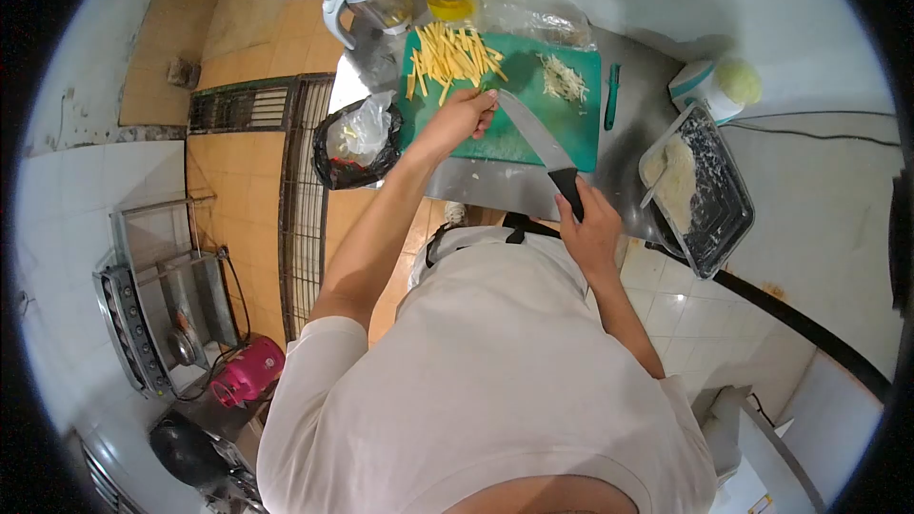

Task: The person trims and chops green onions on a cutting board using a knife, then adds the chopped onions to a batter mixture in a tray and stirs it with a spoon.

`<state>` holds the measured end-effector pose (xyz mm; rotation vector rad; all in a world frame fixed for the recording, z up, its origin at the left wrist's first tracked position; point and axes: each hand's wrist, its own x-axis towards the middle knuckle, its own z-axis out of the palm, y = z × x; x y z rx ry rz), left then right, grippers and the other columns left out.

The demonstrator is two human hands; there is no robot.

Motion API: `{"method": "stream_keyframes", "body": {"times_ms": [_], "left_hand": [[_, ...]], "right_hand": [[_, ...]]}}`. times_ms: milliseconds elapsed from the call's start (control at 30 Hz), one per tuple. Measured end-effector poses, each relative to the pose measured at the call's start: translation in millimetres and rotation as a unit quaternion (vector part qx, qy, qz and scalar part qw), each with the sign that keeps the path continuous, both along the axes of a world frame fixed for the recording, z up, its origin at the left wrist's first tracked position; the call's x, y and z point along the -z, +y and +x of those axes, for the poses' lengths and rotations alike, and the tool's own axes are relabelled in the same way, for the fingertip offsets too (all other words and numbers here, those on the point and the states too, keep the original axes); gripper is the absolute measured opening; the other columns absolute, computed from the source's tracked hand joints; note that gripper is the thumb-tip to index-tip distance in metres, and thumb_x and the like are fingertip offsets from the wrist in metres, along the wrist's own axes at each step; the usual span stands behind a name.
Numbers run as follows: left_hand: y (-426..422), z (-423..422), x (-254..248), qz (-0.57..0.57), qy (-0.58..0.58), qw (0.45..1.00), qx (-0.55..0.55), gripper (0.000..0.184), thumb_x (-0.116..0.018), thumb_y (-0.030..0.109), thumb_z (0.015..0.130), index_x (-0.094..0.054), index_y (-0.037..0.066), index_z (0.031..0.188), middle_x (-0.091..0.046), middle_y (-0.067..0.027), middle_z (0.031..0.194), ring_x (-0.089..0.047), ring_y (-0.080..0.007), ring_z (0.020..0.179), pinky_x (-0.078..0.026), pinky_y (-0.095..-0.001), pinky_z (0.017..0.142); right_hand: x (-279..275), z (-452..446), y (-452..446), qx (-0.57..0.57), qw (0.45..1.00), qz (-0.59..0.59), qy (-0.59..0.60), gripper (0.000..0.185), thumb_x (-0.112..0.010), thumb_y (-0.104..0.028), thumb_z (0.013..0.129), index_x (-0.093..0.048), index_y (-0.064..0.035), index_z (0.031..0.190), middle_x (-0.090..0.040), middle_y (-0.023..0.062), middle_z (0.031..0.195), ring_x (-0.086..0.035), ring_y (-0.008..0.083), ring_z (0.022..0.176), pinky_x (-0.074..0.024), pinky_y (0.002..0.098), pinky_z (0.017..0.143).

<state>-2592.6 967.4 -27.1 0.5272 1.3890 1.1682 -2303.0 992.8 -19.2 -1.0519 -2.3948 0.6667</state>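
Checker: Where is your knife, and how do your hands stand?

Guide: Your knife (535, 131) slants across the green cutting board (576, 138), its tip at your left hand (462, 121). Your right hand (590, 228) is wrapped around the black handle. Your left hand is partly curled; whether its fingertips grip the blade, a small scrap or nothing, I cannot tell.

Checker: How should you handle this step?

Guide: Treat the tip as the main hazard. Hold the handle firmly, and turn the edge away before your left fingers touch the blade. Move slowly. Work over the bare board between the yellow strips (447, 52) and the pale shreds (562, 79), so that neither pile gets scattered.

Checker: What can you not verify here?

Guide: Your left fingers cover the contact at the tip. Your right fingers cover most of the handle. Whether the blade touches the board is unclear. The contents of the black bag (357, 148) are hard to make out under clear plastic.
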Motion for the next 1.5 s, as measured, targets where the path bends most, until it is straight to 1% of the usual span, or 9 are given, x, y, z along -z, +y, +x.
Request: {"method": "stream_keyframes", "body": {"times_ms": [267, 367, 567, 767, 867, 967, 1167, 1367, 1500], "left_hand": [[51, 11, 139, -0.21, -0.048, 0.96, 0.179, 0.031, -0.046, 0.021, 0.102, -0.051, 0.006, 0.075, -0.039, 0.0013, 0.059, -0.037, -0.0126, 0.051, -0.031, -0.0312, 0.048], [66, 27, 141, -0.275, -0.002, 0.942, 0.19, 0.03, -0.047, 0.021, 0.099, -0.053, 0.006, 0.073, -0.04, 0.0004, 0.056, -0.038, -0.0138, 0.047, -0.029, -0.0333, 0.044], [85, 30, 160, -0.313, 0.101, 0.91, 0.253, 0.046, -0.048, 0.047, 0.101, -0.058, 0.009, 0.078, -0.045, 0.0002, 0.054, -0.036, -0.0131, 0.04, -0.026, -0.0323, 0.039], [82, 28, 134, -0.299, 0.036, 0.932, 0.2, 0.05, -0.055, 0.052, 0.092, -0.06, 0.002, 0.084, -0.062, -0.0049, 0.07, -0.051, -0.0139, 0.052, -0.032, -0.0318, 0.041], [77, 23, 145, -0.331, 0.013, 0.929, 0.164, 0.055, -0.055, 0.058, 0.094, -0.065, 0.005, 0.09, -0.056, -0.0041, 0.063, -0.051, -0.0146, 0.051, -0.035, -0.0306, 0.043], [67, 22, 153, -0.31, 0.083, 0.94, 0.117, 0.052, -0.063, 0.054, 0.09, -0.066, 0.002, 0.094, -0.064, -0.0091, 0.074, -0.061, -0.017, 0.062, -0.043, -0.0322, 0.048], [50, 34, 143, -0.264, 0.11, 0.958, 0.026, 0.044, -0.073, 0.035, 0.082, -0.066, -0.008, 0.092, -0.07, -0.0169, 0.085, -0.069, -0.0247, 0.071, -0.059, -0.0384, 0.059], [46, 47, 156, -0.205, -0.033, 0.971, -0.122, 0.039, -0.076, 0.028, 0.08, -0.068, -0.01, 0.087, -0.07, -0.0174, 0.078, -0.071, -0.0267, 0.065, -0.06, -0.0368, 0.056], [50, 58, 143, -0.218, 0.103, 0.965, -0.105, 0.028, -0.076, 0.016, 0.079, -0.068, -0.01, 0.082, -0.07, -0.0175, 0.078, -0.072, -0.026, 0.063, -0.059, -0.0344, 0.052]], "right_hand": [[78, 26, 1, 0.042, 0.978, -0.125, -0.159, 0.043, -0.059, -0.035, 0.098, -0.066, 0.0018, 0.118, -0.071, 0.0231, 0.101, -0.07, 0.0401, 0.087, -0.0554, 0.0485, 0.075], [88, 32, 3, 0.051, 0.966, -0.154, -0.2, 0.042, -0.057, -0.037, 0.098, -0.067, 0.0009, 0.114, -0.071, 0.0241, 0.096, -0.07, 0.0418, 0.085, -0.0555, 0.0506, 0.074], [92, 35, 11, 0.057, 0.957, -0.174, -0.226, 0.038, -0.055, -0.033, 0.099, -0.066, 0.0008, 0.111, -0.07, 0.0269, 0.086, -0.068, 0.0457, 0.079, -0.0531, 0.0555, 0.072], [89, 35, 19, 0.06, 0.945, -0.214, -0.239, 0.041, -0.054, -0.04, 0.099, -0.068, -0.0018, 0.108, -0.068, 0.0289, 0.087, -0.068, 0.0467, 0.083, -0.0544, 0.0562, 0.075], [95, 37, 21, 0.056, 0.942, -0.219, -0.248, 0.042, -0.052, -0.04, 0.1, -0.067, -0.0019, 0.108, -0.068, 0.0295, 0.089, -0.067, 0.0486, 0.084, -0.0541, 0.0567, 0.077], [103, 41, 19, 0.053, 0.958, -0.19, -0.209, 0.037, -0.054, -0.035, 0.099, -0.065, -0.0003, 0.099, -0.067, 0.0299, 0.079, -0.065, 0.0499, 0.076, -0.0525, 0.0574, 0.073], [96, 38, 26, 0.043, 0.934, -0.262, -0.238, 0.045, -0.051, -0.041, 0.101, -0.066, 0.0002, 0.113, -0.067, 0.0315, 0.093, -0.066, 0.0494, 0.09, -0.0527, 0.057, 0.081], [107, 41, 27, 0.039, 0.94, -0.26, -0.219, 0.048, -0.048, -0.042, 0.102, -0.066, 0.001, 0.115, -0.067, 0.0327, 0.096, -0.064, 0.0496, 0.094, -0.0507, 0.0557, 0.087], [102, 39, 31, 0.026, 0.929, -0.282, -0.238, 0.049, -0.046, -0.041, 0.102, -0.065, 0.0009, 0.116, -0.066, 0.0334, 0.098, -0.063, 0.0496, 0.096, -0.0494, 0.0555, 0.09]]}}
